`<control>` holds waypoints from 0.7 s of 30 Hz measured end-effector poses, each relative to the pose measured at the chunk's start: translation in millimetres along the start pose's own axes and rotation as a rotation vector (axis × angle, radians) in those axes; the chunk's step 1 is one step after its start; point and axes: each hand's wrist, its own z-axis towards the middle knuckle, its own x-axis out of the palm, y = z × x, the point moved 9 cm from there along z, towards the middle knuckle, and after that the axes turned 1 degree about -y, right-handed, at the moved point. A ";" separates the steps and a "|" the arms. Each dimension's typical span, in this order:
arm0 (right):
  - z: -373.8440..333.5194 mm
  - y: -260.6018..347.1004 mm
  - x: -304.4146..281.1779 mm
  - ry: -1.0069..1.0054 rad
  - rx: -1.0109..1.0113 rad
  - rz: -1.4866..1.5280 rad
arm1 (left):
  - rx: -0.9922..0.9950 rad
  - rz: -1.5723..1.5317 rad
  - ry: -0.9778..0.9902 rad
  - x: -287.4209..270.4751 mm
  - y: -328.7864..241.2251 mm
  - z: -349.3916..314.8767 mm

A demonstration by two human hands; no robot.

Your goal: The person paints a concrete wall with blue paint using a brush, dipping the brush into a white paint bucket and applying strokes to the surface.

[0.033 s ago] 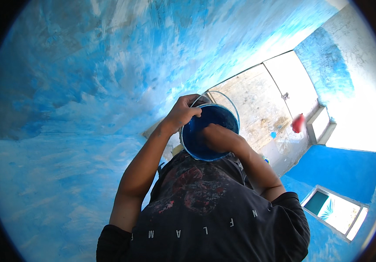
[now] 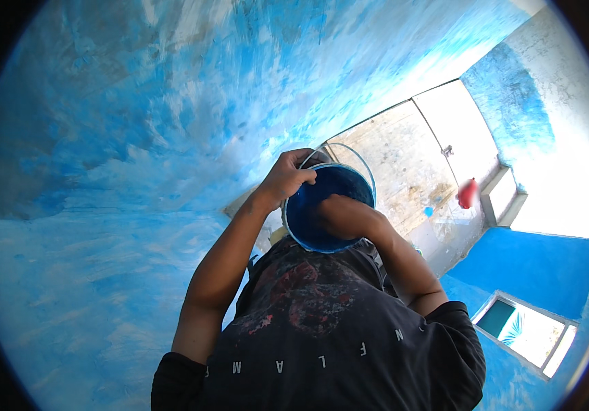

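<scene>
A blue-coated bucket (image 2: pixel 296 229) is held in front of my waist, its open mouth facing up and its thin wire handle (image 2: pixel 359 154) arching over the far side. My left hand (image 2: pixel 286 179) is closed on the bucket's left rim, thumb lying over the edge. Inside the bucket is my right hand (image 2: pixel 346 216), reaching in from the right, bent at the wrist and curled. Its fingertips are lost in the dark blue interior, so whatever they hold cannot be made out. The inside walls look smeared with deep blue.
A wall (image 2: pixel 116 137) streaked with blue and white paint fills the left and top. Beyond the bucket lies a stained pale surface (image 2: pixel 390 151) with dark seams. A red object (image 2: pixel 468 194) sits near a pale frame-like block (image 2: pixel 502 196). At lower right is a window (image 2: pixel 524 335).
</scene>
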 end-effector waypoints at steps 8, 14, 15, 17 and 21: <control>5.9 -22.6 -29.8 -0.229 0.236 -0.116 | -0.007 0.002 0.027 12.5 -3.4 3.4; 3.3 -8.3 18.6 0.056 0.018 0.061 | -0.005 -0.008 -0.002 9.1 -1.2 4.7; -0.8 -6.9 14.3 0.105 0.037 0.030 | 0.002 -0.010 -0.023 8.4 -0.6 3.7; -6.6 -7.0 1.7 0.202 0.076 -0.035 | -0.004 -0.019 -0.034 8.4 -0.9 1.9; -2.2 -16.7 -36.8 0.001 0.182 -0.201 | -0.029 -0.011 0.005 15.6 -5.0 1.5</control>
